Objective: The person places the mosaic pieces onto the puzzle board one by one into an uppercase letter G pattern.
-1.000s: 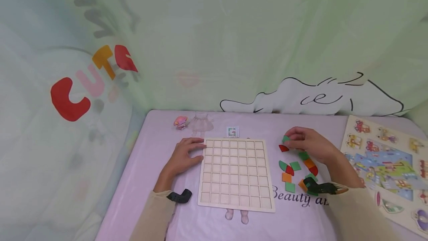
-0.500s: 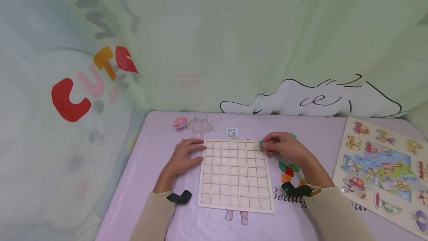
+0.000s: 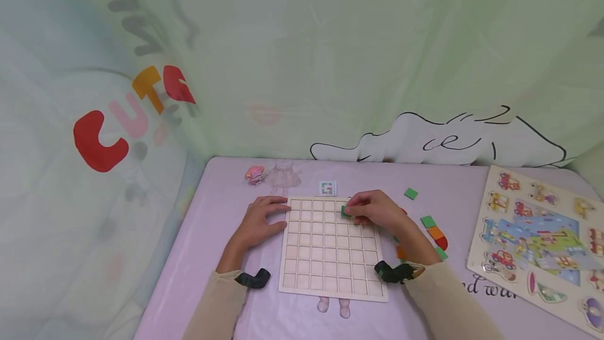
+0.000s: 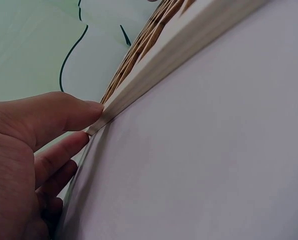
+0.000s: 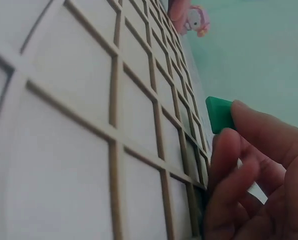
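My right hand (image 3: 377, 210) pinches a green square tile (image 3: 345, 211) over the upper right part of a pale wooden grid board (image 3: 324, 250). In the right wrist view the green tile (image 5: 220, 114) sticks out between thumb and finger, above the board's ridges. My left hand (image 3: 260, 223) touches the board's left edge with its thumb and fingertips. The left wrist view shows the thumb of that hand (image 4: 44, 120) against the rim (image 4: 134, 95). A small pattern card (image 3: 327, 188) lies just behind the board.
Right of the board lie a green square (image 3: 411, 193), another green tile (image 3: 428, 221), an orange tile (image 3: 435, 232) and a red piece (image 3: 441, 243); my right arm partly hides others. A picture puzzle board (image 3: 500, 224) lies far right. A pink figurine (image 3: 255, 174) stands back left.
My right hand has carried the green tile leftward from the loose pieces to above the board. A green square and a red piece stay behind on the table. The left hand has not moved.
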Motion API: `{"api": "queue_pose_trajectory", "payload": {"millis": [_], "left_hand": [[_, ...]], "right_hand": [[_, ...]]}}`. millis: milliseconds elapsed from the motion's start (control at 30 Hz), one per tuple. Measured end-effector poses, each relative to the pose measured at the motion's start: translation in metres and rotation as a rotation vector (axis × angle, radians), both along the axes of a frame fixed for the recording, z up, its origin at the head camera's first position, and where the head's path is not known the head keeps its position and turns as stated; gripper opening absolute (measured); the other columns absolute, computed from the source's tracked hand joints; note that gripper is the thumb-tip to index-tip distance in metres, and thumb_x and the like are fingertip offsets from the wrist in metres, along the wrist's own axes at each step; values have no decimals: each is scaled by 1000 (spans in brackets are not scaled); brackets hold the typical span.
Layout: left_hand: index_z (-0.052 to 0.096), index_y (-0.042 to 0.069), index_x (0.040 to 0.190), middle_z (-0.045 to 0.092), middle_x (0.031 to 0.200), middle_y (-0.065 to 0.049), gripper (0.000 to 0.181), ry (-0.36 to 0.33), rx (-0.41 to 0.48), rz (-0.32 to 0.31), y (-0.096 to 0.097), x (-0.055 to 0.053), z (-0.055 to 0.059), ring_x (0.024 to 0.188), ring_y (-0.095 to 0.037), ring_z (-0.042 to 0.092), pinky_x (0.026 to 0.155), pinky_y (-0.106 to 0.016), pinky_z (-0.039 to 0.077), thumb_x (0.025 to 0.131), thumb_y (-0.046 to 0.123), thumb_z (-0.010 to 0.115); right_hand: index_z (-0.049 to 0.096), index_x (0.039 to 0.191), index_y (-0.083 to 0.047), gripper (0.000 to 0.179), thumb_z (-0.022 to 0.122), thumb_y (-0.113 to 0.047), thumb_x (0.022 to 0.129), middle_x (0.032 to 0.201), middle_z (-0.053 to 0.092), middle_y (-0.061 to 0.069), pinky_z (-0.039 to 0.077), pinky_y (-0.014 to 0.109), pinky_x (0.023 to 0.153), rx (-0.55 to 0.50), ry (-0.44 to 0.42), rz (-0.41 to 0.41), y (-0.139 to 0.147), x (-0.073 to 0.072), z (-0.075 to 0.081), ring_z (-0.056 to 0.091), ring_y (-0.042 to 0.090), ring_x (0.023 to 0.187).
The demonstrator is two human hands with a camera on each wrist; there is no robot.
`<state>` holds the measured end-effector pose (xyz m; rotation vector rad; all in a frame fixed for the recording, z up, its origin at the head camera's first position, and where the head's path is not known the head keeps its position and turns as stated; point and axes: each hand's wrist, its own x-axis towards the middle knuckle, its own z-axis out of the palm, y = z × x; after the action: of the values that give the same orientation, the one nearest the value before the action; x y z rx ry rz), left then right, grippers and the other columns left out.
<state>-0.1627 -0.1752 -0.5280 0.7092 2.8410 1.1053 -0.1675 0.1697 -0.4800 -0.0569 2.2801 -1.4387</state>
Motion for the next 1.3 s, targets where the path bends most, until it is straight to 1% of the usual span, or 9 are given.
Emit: {"api": "queue_pose_trajectory", "payload": {"millis": [200, 300, 433, 567, 700, 833, 1033, 1300], "left_hand": [[75, 20, 122, 61, 142, -1, 37, -13, 15, 1, 1, 2, 6, 135, -27, 49, 104, -52, 34, 85, 19, 79], [75, 19, 122, 61, 143, -2, 37, -25, 8, 4, 1, 2, 6, 136, -28, 49, 105, -52, 33, 86, 19, 79], [74, 19, 123, 61, 143, -2, 37, -24, 4, 0, 1, 2, 6, 136, -28, 49, 105, -53, 33, 86, 19, 79], [75, 19, 122, 62, 142, -2, 37, -10, 7, -5, 2, 2, 7, 135, -28, 50, 104, -53, 34, 85, 19, 79], [75, 20, 121, 62, 141, -2, 36, 6, 5, -6, 1, 2, 6, 134, -28, 50, 103, -52, 35, 85, 20, 80], [75, 20, 121, 62, 141, -2, 36, 2, 5, -6, 1, 1, 4, 134, -27, 50, 104, -52, 35, 86, 21, 79], [75, 21, 122, 61, 142, 0, 35, -11, -7, 4, 1, 0, 1, 135, -26, 49, 105, -51, 35, 87, 22, 79], [74, 20, 125, 62, 141, -1, 37, 8, -18, 5, 1, 0, 1, 134, -26, 50, 103, -51, 36, 88, 24, 78]], "right_hand": [[76, 101, -9, 23, 79, -29, 90, 73, 64, 0, 43, 26, 59, 44, -26, -41, -7, -2, -4, 57, 15, 64], [76, 100, -8, 23, 79, -28, 89, 70, 62, -1, 41, 26, 56, 30, -33, -58, -8, -3, -6, 56, 14, 61], [77, 99, -7, 23, 80, -27, 88, 64, 59, -2, 39, 26, 54, 20, -20, -48, -9, -2, -7, 55, 14, 56], [79, 96, -9, 21, 82, -27, 86, 67, 62, -4, 42, 26, 56, 38, -30, -55, -10, -3, -7, 56, 14, 54], [80, 93, -11, 20, 83, -29, 85, 74, 66, -1, 44, 28, 60, 94, -26, -55, -13, -3, -9, 57, 15, 55], [80, 91, -13, 18, 83, -30, 85, 77, 66, 1, 45, 30, 65, 146, -15, -58, -15, -3, -9, 58, 17, 56], [79, 87, -14, 16, 82, -30, 85, 77, 66, 1, 44, 33, 67, 202, 8, -58, -18, -1, -9, 58, 17, 57], [78, 86, -14, 16, 82, -30, 85, 79, 67, 1, 42, 33, 67, 210, 15, -56, -18, -2, -9, 58, 17, 57]]}}
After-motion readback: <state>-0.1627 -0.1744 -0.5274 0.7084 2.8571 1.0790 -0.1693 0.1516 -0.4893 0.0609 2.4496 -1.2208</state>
